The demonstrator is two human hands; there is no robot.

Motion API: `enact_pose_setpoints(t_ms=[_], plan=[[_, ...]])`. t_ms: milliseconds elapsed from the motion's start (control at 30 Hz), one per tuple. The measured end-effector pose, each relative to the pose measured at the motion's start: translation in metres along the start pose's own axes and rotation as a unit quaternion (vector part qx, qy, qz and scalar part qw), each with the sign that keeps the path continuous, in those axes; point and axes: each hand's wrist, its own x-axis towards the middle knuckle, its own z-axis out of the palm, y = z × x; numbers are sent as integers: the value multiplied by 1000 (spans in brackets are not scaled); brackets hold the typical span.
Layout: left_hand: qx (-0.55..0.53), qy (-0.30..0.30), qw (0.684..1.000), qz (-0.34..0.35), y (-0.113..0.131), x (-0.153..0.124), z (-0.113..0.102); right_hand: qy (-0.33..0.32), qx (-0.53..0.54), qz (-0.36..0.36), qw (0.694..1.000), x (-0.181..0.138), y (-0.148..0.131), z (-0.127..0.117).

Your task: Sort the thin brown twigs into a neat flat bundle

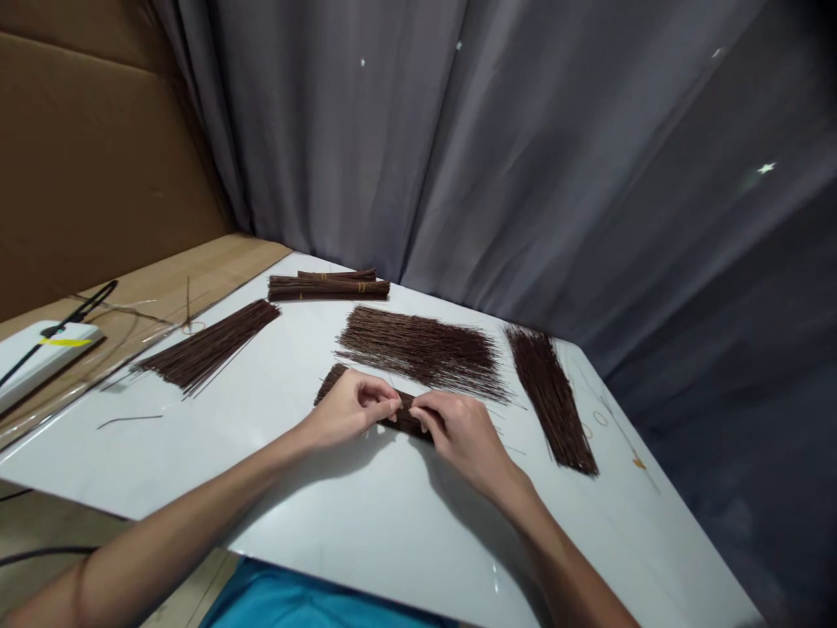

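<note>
Just below the middle of the head view, both hands meet over a bundle of thin dark brown sticks [409, 417] lying on the white table. My left hand [350, 408] is closed in a pinch at the bundle's near middle, its fingertips touching or just over the sticks. Close beside it, my right hand [461, 432] pinches in the same way, thumb against forefinger. Whatever is between the fingertips is too small to make out. The hands cover part of the bundle; its left end shows past my left hand.
Loose brown sticks lie in a wide spread [422, 349] behind the hands, a pile [553, 397] to the right and another pile [213, 344] to the left. Tied bundles [330, 288] sit at the back. A white power strip [49, 353] is far left; a grey curtain [425, 131] hangs behind.
</note>
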Motion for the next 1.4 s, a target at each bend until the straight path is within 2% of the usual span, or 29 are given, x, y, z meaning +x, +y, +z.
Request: enact_pose_setpoints(t_ms=[100, 233, 333, 600, 733, 867, 933, 1100, 1267, 1400], plan=[[31, 13, 999, 22, -1, 1, 3, -1, -27, -35, 999, 4, 5, 5], [125, 37, 990, 46, 0, -1, 7, 15, -133, -83, 988, 3, 10, 17], [193, 19, 980, 53, 1, -4, 8, 28, -176, -115, 977, 0, 13, 22], [325, -38, 942, 73, -11, -12, 5, 49, -134, -136, 980, -4, 15, 27], [388, -17, 915, 106, -21, -9, 5, 68, -121, -134, 981, -3, 13, 30], [394, 57, 910, 113, -20, -4, 6, 105, -101, -100, 984, -3, 9, 32], [399, 74, 905, 128, -19, -4, 7, 115, -92, -84, 985, -3, 6, 33], [445, 73, 880, 151, -20, -7, 10, 151, -66, -66, 984, -6, 4, 38], [427, 88, 884, 170, -19, -7, 10, 205, -91, -75, 972, -9, 12, 40], [405, 86, 894, 174, -15, -6, 10, 206, -98, -65, 971, -10, 21, 36]])
